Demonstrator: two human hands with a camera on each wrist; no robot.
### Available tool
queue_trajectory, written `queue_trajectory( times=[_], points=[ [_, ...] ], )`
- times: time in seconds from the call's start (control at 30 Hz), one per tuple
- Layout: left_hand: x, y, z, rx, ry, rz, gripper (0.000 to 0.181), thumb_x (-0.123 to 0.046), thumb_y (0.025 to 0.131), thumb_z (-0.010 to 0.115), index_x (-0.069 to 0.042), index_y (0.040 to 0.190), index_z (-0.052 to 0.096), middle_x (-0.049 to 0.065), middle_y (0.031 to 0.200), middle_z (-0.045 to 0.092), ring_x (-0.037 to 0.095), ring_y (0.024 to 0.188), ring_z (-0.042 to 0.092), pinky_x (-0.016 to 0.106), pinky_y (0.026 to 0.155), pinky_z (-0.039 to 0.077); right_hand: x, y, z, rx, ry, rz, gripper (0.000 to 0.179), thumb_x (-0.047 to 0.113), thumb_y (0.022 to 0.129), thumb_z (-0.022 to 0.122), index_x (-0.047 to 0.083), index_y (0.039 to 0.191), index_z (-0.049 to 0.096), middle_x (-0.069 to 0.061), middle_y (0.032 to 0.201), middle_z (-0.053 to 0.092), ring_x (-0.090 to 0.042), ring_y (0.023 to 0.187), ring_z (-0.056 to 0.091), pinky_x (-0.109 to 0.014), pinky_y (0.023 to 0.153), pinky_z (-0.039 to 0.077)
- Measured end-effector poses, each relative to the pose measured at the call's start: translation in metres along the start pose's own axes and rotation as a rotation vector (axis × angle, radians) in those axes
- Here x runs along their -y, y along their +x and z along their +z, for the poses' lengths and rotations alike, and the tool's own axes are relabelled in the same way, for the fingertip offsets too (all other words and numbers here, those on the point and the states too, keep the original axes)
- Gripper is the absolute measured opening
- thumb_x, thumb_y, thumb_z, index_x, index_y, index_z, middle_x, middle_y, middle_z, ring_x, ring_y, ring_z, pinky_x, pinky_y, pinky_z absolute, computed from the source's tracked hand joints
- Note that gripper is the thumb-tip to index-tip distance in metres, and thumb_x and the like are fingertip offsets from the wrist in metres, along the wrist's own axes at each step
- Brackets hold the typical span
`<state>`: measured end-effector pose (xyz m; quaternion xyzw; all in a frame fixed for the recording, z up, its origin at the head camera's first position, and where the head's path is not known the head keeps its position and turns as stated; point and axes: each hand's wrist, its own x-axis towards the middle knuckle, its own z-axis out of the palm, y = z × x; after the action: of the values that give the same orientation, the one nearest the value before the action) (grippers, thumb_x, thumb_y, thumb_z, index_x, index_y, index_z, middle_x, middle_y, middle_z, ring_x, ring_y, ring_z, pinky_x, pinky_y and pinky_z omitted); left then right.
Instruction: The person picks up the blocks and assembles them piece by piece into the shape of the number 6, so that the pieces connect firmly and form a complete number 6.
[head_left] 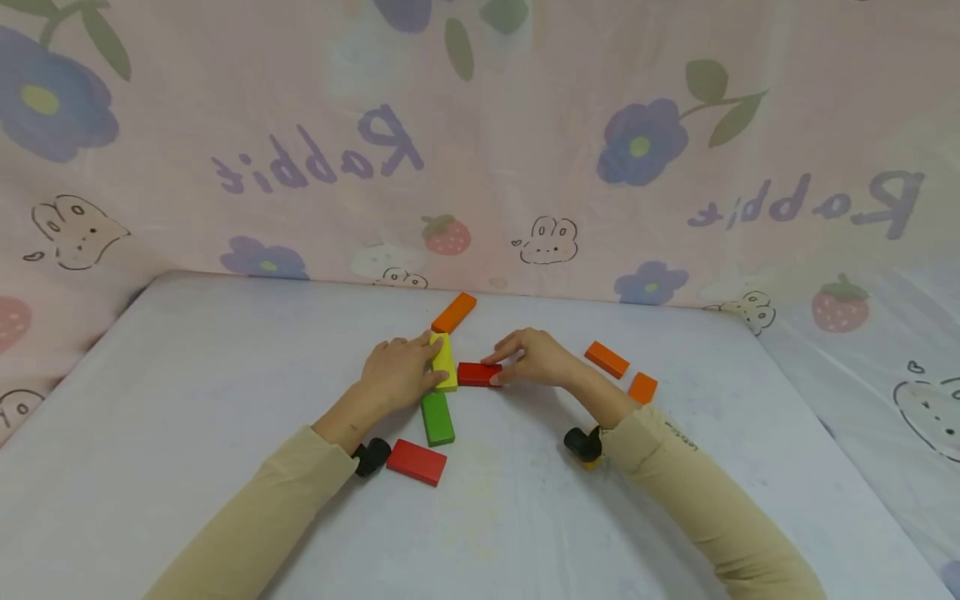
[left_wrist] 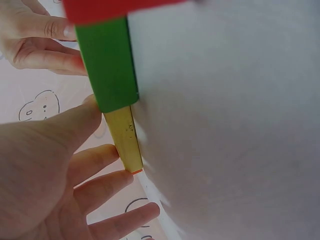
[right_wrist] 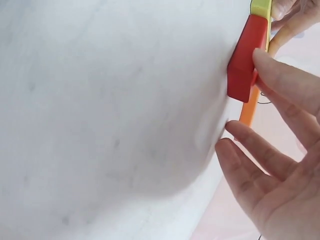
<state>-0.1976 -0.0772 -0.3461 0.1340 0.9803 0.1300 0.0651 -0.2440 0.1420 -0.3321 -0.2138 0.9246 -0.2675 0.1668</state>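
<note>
My left hand holds a yellow block, thumb near its close end and index finger by its far end. In the left wrist view other fingers of that hand spread out past the yellow block. A red block lies crosswise with its end at the yellow block's right side. My right hand pinches this red block between thumb and fingers at its right end, the remaining fingers loose. A green block continues from the yellow block's near end. Beyond its far end lies an orange block, slanting right.
Another red block lies nearer, by the left wrist's black camera. Two orange blocks rest right of the right hand. Something yellow shows partly under the right wrist camera. A printed curtain hangs behind the white table.
</note>
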Motion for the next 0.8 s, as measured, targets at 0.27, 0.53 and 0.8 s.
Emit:
queue_trajectory(
  times=[0.27,0.53,0.8],
  points=[
    [-0.0015,-0.0002,-0.0004,-0.007,-0.006,-0.004,0.06,-0.037,0.093,0.061,-0.01,0.144,0.044,0.014,0.151,0.038,0.039,0.127,0.047,0.055,0.108,0.033,-0.0016,-0.0017,0.0017,-0.003,0.013,-0.006,0.03,0.017,0.083,0.075,0.013,0.112,0.073,-0.015,0.127,0.062,-0.031,0.114,0.054,-0.041,0.091,0.05],
    [-0.002,0.0,-0.0012,-0.014,-0.003,-0.005,0.06,-0.036,0.093,0.061,-0.01,0.144,0.044,0.015,0.151,0.039,0.039,0.126,0.047,0.056,0.108,0.032,0.0013,-0.0029,0.0006,-0.001,0.03,-0.011,0.03,0.016,0.083,0.075,0.011,0.113,0.073,-0.016,0.128,0.061,-0.031,0.113,0.055,-0.04,0.091,0.051],
    [-0.0016,0.0,0.0008,-0.005,-0.018,-0.014,0.06,-0.037,0.093,0.061,-0.011,0.144,0.044,0.014,0.151,0.038,0.039,0.127,0.047,0.056,0.109,0.032,0.0002,-0.0077,-0.0002,0.012,0.047,-0.025,0.033,0.018,0.083,0.074,0.012,0.115,0.072,-0.013,0.127,0.063,-0.029,0.114,0.056,-0.038,0.089,0.052]
  ],
)
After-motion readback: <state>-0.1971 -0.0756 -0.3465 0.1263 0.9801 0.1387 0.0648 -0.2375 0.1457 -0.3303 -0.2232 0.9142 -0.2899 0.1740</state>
